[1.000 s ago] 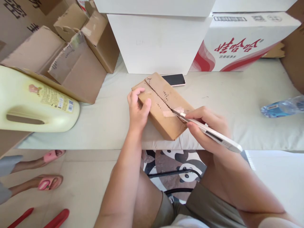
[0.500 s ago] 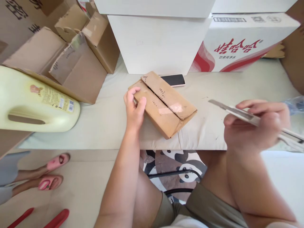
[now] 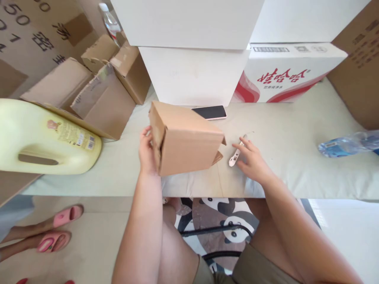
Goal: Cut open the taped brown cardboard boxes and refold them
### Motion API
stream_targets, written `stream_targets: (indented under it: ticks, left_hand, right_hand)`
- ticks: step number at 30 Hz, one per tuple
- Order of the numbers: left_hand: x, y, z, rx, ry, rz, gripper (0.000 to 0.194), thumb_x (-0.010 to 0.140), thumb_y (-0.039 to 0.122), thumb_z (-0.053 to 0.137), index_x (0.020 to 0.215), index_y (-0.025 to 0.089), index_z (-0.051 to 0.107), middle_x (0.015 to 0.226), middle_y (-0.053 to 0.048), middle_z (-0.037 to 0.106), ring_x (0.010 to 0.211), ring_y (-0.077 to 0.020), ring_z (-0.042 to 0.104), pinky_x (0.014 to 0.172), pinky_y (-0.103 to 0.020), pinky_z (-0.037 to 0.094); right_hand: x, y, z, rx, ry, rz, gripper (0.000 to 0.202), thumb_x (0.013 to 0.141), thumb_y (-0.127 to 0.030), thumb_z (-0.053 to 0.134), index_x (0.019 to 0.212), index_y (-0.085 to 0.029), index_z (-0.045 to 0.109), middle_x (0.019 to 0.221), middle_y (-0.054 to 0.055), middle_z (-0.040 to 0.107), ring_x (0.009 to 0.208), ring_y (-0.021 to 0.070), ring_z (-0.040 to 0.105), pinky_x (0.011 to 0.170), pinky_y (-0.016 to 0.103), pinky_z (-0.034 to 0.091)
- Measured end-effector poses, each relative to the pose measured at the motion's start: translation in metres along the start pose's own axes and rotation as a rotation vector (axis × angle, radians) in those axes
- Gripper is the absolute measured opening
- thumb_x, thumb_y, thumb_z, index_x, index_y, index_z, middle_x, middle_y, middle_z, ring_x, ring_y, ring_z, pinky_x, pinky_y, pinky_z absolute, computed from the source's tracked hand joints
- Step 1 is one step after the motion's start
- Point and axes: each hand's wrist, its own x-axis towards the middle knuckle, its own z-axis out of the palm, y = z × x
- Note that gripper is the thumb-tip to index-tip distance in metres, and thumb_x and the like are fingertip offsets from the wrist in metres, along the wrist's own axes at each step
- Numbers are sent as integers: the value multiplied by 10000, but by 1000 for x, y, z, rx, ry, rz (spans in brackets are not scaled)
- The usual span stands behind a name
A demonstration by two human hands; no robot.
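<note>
My left grip (image 3: 147,154) clasps one end of the box (image 3: 189,144), tilted over the desk (image 3: 290,161), seemingly to steady it, while my right grip (image 3: 253,161) spreads open beside the knife (image 3: 233,159), apparently laid there for safety.

You wore plain olive-brown shorts (image 3: 262,266) with hems that ended partway along your thighs (image 3: 177,252), while your left hand (image 3: 147,156), right hand (image 3: 254,162) and both forearms (image 3: 139,236) were bare
</note>
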Motion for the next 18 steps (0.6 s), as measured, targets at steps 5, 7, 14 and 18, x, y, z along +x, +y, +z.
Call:
stream_targets:
  ticks: [5,7,14,18]
  left_hand:
    - [-13,-11,15,15,-29,-148,333,758,387,623,1060,255,671,1362,-39,655,1271,-271,589,823,-326,540]
    - [-14,-14,17,47,-55,-147,297,756,405,656,1007,252,694,1428,-32,629,1410,-276,492,1006,-355,502]
    - [-13,-12,11,2,-100,-42,344,750,435,693,1035,242,705,1409,-76,642,1440,-272,489,1154,-393,414]
    - [-16,-15,11,152,-89,-59,426,755,413,751,1140,250,668,1340,-84,672,1289,-273,611,1028,-386,505]
  right_hand:
    - [-9,-29,2,363,-86,-181,486,903,-324,578,1384,-257,604,1472,113,604,1436,359,508,1204,581,412]
    - [-12,-34,7,418,-34,-113,505,915,-433,623,1378,-233,582,1366,143,657,1294,362,610,1106,567,506]
    - [-15,-31,17,592,66,-17,628,872,-529,710,1385,-229,504,1367,154,622,1318,349,586,1039,519,564]
    - [-11,-35,17,588,83,82,693,770,-555,806,1310,-234,512,1256,144,657,1094,323,688,836,478,632]
